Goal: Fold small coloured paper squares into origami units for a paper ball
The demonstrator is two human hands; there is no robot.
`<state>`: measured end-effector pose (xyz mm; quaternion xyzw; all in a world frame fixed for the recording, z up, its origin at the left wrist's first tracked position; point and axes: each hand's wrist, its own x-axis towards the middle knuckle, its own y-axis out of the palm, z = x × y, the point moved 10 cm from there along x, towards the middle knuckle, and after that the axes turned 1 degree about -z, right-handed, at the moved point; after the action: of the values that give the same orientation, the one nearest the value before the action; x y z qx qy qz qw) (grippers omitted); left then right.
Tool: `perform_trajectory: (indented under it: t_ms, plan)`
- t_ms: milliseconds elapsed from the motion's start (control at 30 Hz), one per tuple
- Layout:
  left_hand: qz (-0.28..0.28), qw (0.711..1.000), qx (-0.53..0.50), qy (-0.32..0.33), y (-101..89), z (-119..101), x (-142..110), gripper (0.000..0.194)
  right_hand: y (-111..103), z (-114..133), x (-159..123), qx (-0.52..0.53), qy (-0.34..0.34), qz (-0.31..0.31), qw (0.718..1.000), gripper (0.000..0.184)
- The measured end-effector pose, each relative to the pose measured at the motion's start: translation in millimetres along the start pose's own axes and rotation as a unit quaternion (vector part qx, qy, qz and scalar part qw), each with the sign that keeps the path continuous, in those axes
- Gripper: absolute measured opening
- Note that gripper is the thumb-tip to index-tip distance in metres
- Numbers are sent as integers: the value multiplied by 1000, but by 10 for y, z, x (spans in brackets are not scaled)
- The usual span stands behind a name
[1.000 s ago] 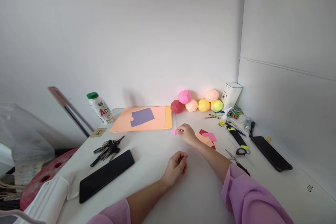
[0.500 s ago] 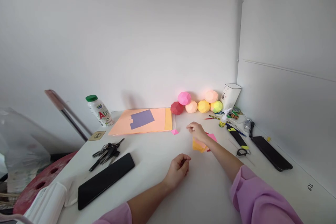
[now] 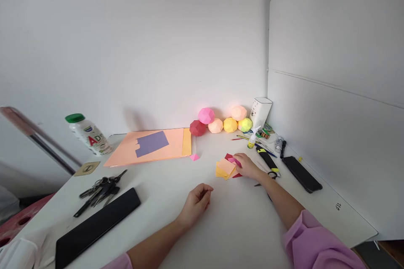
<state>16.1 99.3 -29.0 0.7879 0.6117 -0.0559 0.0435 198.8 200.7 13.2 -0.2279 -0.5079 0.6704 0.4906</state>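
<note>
My right hand (image 3: 248,166) rests on a small stack of coloured paper squares (image 3: 225,168), its fingers pinching a pink square on top. A small folded pink paper piece (image 3: 194,157) lies alone on the white table (image 3: 233,227), left of the stack. My left hand (image 3: 195,204) lies loosely curled on the table nearer to me, with nothing visible in it. Large peach and yellow sheets with a purple piece (image 3: 150,146) lie at the back.
Paper balls (image 3: 217,122) line the back wall beside a white box (image 3: 260,112). A glue bottle (image 3: 251,140), pens, scissors (image 3: 268,175) and a phone (image 3: 301,173) lie at right. Keys (image 3: 99,189), a black case (image 3: 97,226) and a green-capped bottle (image 3: 88,134) lie at left.
My right hand let go of the small pink folded piece near the sheets and moved right onto the stack of paper squares. The view has swung to the right.
</note>
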Motion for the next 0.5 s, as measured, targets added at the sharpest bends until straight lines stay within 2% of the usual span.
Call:
perform_trajectory:
  t_ms: [333,500]
  plan:
    - [10,1000,7,-1,2,19,-29,18,-53,-371,70,-5,92,-13,996,35]
    - [7,1000,2,-6,3,5,-30,19,-140,-556,69,30,135,-48,989,20]
